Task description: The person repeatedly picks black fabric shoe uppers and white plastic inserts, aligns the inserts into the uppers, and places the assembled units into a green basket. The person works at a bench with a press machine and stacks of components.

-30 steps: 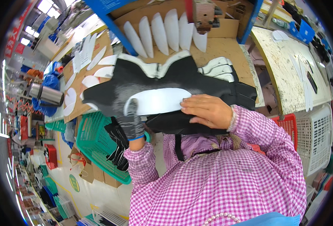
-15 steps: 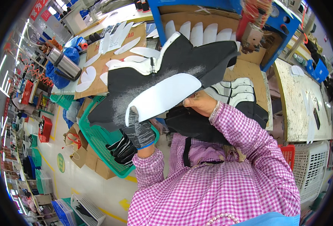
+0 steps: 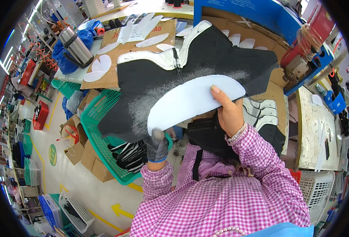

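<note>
1. A white crescent-shaped panel [image 3: 190,102] overlapped a white-trimmed black piece [image 3: 237,57], both held up at the near edge of the cardboard-covered worktop [image 3: 278,94].
2. The hands were apart: the grey-gloved left hand [image 3: 157,147] was clamped on the panel's lower left end, its thumb blurred.
3. The bare right hand [image 3: 230,112] gripped the panel's right end, thumb on top.
4. More black-and-white pieces [image 3: 267,136] lay at the worktop's near right corner.
5. Below its left side, a green basket [image 3: 97,144] held black-and-white strips [image 3: 128,155].

right hand [image 3: 231,116] now with thumb [image 3: 218,94] atop white panel [image 3: 190,102], black piece [image 3: 226,55] tipped from level to a slant
</note>
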A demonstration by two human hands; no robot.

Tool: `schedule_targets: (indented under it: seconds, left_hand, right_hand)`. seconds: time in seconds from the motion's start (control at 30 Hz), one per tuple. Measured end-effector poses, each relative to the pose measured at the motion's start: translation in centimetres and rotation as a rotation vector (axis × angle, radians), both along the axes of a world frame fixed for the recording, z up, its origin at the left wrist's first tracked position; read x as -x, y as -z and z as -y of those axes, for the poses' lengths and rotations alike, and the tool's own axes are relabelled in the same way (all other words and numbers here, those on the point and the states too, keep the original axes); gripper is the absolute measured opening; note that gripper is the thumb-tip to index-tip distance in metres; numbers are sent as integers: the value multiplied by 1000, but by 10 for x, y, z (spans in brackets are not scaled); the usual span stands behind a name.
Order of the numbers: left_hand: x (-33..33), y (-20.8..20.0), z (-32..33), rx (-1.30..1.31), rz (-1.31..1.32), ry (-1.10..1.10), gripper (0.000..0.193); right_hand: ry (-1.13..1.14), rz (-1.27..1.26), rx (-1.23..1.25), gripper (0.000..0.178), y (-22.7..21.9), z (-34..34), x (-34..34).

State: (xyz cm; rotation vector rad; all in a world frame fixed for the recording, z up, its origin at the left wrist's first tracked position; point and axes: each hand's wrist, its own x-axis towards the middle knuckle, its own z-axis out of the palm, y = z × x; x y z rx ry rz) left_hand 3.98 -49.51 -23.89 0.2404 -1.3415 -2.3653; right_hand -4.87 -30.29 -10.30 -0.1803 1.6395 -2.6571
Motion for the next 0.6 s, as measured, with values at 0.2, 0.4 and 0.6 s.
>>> schedule_targets:
  seconds: [0.2, 0.4, 0.6]
  left_hand:
    - [-2, -15, 26, 318, -204, -54, 37]
    - [-6, -45, 34, 1723, -89, -456, 44]
    - [12, -70, 1, 44, 78, -172, 30]
  right_hand:
    - [-104, 232, 306, 28, -4, 7, 16]
    - [-73, 217, 117, 30, 19, 29, 15]
    - [-68, -61, -276, 44, 22, 23, 9]
